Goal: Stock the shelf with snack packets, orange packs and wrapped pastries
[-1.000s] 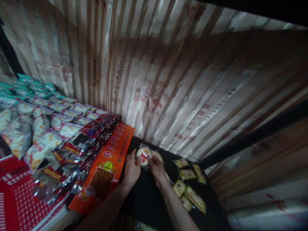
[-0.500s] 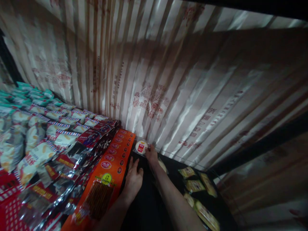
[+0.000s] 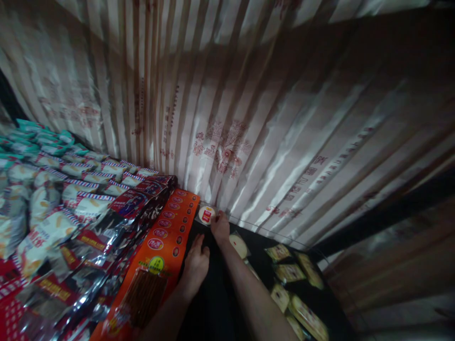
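Note:
At the back of the black table [image 3: 216,293], my right hand [image 3: 221,228] has its fingertips closed on the right edge of a round white wrapped cake [image 3: 206,215] with a red label. That packet lies flat beside the far end of the orange snack packs [image 3: 169,237]. My left hand [image 3: 196,266] rests empty on the black surface next to those packs, its fingers stretched forward and slightly apart. Just right of my right wrist lies a second round wrapped cake [image 3: 239,246], partly covered by my forearm.
Silvery and dark red snack bags [image 3: 103,237] are stacked at the left, with white bags [image 3: 92,206] and green bags [image 3: 42,135] behind. A red basket [image 3: 10,293] shows lower left. Wrapped pastries [image 3: 289,273] lie at the right. A pleated printed curtain [image 3: 227,142] hangs behind the table.
My right hand has shifted very slightly left and up, still at the round packet's edge. More of the second round cake shows. The left hand has barely moved; the view has turned slightly.

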{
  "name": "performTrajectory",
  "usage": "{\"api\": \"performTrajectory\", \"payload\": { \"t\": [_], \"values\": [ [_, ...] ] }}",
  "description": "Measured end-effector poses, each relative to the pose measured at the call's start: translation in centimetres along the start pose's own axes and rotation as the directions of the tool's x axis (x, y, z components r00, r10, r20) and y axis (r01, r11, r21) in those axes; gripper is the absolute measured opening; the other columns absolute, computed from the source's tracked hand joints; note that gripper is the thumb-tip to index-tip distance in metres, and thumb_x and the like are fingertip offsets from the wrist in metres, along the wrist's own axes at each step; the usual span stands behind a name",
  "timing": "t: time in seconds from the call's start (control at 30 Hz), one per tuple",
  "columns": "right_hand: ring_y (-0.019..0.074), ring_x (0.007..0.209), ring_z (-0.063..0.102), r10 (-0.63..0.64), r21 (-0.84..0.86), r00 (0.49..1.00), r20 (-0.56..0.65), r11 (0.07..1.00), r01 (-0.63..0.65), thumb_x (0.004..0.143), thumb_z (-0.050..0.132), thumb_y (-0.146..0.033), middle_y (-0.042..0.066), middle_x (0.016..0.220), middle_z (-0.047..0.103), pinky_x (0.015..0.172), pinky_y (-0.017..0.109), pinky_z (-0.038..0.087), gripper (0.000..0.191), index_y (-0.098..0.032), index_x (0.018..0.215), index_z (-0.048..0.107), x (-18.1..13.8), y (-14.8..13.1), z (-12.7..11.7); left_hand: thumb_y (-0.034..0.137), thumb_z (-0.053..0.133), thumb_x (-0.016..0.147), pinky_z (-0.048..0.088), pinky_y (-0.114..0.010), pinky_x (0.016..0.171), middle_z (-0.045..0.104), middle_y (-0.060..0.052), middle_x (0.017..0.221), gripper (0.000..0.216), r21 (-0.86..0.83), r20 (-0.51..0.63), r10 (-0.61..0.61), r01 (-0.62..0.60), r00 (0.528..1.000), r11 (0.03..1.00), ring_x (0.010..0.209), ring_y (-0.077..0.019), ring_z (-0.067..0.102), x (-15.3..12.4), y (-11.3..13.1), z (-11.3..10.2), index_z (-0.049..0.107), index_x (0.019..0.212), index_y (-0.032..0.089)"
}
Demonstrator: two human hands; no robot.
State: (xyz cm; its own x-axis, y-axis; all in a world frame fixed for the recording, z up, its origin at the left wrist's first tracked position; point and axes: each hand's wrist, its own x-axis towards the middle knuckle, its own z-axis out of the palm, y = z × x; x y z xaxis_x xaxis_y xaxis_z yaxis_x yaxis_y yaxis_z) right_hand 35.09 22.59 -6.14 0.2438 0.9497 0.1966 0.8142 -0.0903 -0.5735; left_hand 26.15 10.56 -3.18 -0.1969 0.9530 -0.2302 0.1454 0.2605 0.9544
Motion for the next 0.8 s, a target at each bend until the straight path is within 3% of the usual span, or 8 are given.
{"api": "performTrajectory", "payload": {
  "t": [0.13, 0.23, 0.3, 0.4, 0.47, 0.57, 0.7, 0.8],
  "values": [
    [0.0239, 0.096, 0.058, -0.126, -0.089, 0.991, -0.046, 0.989, 0.121, 0.084, 0.041, -0.021, 0.016, 0.103, 0.063, 0.086, 0.034, 0.042, 0.036, -0.008, 0.117, 0.052, -1.4, -0.1, -1.3, 0.013, 0.042, 0.080, 0.028, -0.032, 0.109, 0.046, -0.012, 0.135, 0.042, 0.055, 0.019, 0.007, -0.008, 1.000, 0.998, 0.127, -0.0191, 0.041, -0.1, 0.3, -0.1, 0.053, 0.121, 0.012],
    [0.0258, 0.111, 0.049, -0.249, -0.212, 0.968, 0.011, 0.946, 0.246, 0.083, 0.046, -0.023, 0.012, 0.117, 0.058, 0.094, 0.038, 0.035, 0.033, -0.017, 0.113, 0.057, -3.3, 0.9, -3.5, 0.013, 0.041, 0.080, 0.028, -0.030, 0.108, 0.050, -0.011, 0.132, 0.042, 0.096, 0.014, 0.084, -0.085, 0.996, 0.992, 0.125, -0.0186, 0.043, -0.3, 0.0, 0.0, 0.056, 0.119, 0.011],
    [0.0309, 0.123, 0.038, -0.196, -0.308, 0.980, 0.034, 0.931, 0.197, 0.081, 0.051, -0.029, 0.010, 0.128, 0.051, 0.097, 0.044, 0.032, 0.035, -0.021, 0.115, 0.057, -4.8, 2.1, -5.1, 0.012, 0.041, 0.079, 0.030, -0.030, 0.107, 0.053, -0.011, 0.130, 0.040, 0.097, 0.036, 0.102, -0.105, 0.994, 0.990, 0.123, -0.0191, 0.045, -0.6, -0.2, 0.3, 0.058, 0.116, 0.011],
    [0.0368, 0.127, 0.032, -0.001, -0.386, 0.997, 0.080, 0.922, 0.032, 0.078, 0.055, -0.041, 0.012, 0.138, 0.041, 0.095, 0.049, 0.032, 0.047, -0.025, 0.123, 0.052, -6.5, 3.8, -7.2, 0.012, 0.043, 0.079, 0.032, -0.032, 0.106, 0.055, -0.009, 0.127, 0.038, 0.043, 0.066, 0.081, -0.084, 0.995, 0.996, 0.121, -0.0192, 0.047, -1.0, -0.4, 0.8, 0.059, 0.113, 0.014],
    [0.0362, 0.123, 0.039, 0.062, -0.380, 0.981, 0.186, 0.925, 0.013, 0.076, 0.057, -0.043, 0.013, 0.139, 0.039, 0.091, 0.047, 0.036, 0.055, -0.025, 0.127, 0.048, -6.9, 4.5, -8.1, 0.014, 0.044, 0.079, 0.034, -0.032, 0.104, 0.056, -0.008, 0.126, 0.038, -0.028, 0.102, 0.051, -0.048, 0.993, 0.998, 0.118, -0.0191, 0.049, -1.3, -0.4, 1.3, 0.058, 0.114, 0.016],
    [0.0342, 0.118, 0.045, 0.030, -0.355, 0.956, 0.292, 0.932, 0.079, 0.073, 0.061, -0.036, 0.015, 0.137, 0.042, 0.090, 0.044, 0.037, 0.057, -0.023, 0.127, 0.048, -6.9, 4.7, -9.0, 0.017, 0.044, 0.081, 0.044, -0.031, 0.094, 0.055, -0.011, 0.126, 0.041, -0.164, 0.186, -0.024, 0.055, 0.982, 0.985, 0.112, -0.0195, 0.054, -1.7, -0.4, 1.8, 0.052, 0.122, 0.014],
    [0.0307, 0.114, 0.049, -0.073, -0.267, 0.953, 0.295, 0.951, 0.155, 0.071, 0.062, -0.026, 0.014, 0.132, 0.047, 0.092, 0.041, 0.038, 0.051, -0.022, 0.121, 0.054, -7.0, 4.2, -9.9, 0.017, 0.042, 0.085, 0.051, -0.026, 0.082, 0.050, -0.012, 0.131, 0.043, -0.320, 0.249, -0.120, 0.199, 0.961, 0.926, 0.111, -0.0185, 0.054, -2.0, -0.4, 1.9, 0.045, 0.127, 0.015],
    [0.0292, 0.118, 0.047, -0.156, -0.082, 0.961, 0.229, 0.981, 0.178, 0.072, 0.060, -0.030, 0.013, 0.130, 0.049, 0.096, 0.041, 0.036, 0.050, -0.020, 0.121, 0.055, -7.5, 3.5, -10.7, 0.016, 0.043, 0.085, 0.051, -0.027, 0.084, 0.040, -0.013, 0.139, 0.043, -0.388, 0.236, -0.112, 0.199, 0.965, 0.900, 0.116, -0.0199, 0.051, -1.9, -0.4, 1.7, 0.044, 0.128, 0.015]
  ]
}}
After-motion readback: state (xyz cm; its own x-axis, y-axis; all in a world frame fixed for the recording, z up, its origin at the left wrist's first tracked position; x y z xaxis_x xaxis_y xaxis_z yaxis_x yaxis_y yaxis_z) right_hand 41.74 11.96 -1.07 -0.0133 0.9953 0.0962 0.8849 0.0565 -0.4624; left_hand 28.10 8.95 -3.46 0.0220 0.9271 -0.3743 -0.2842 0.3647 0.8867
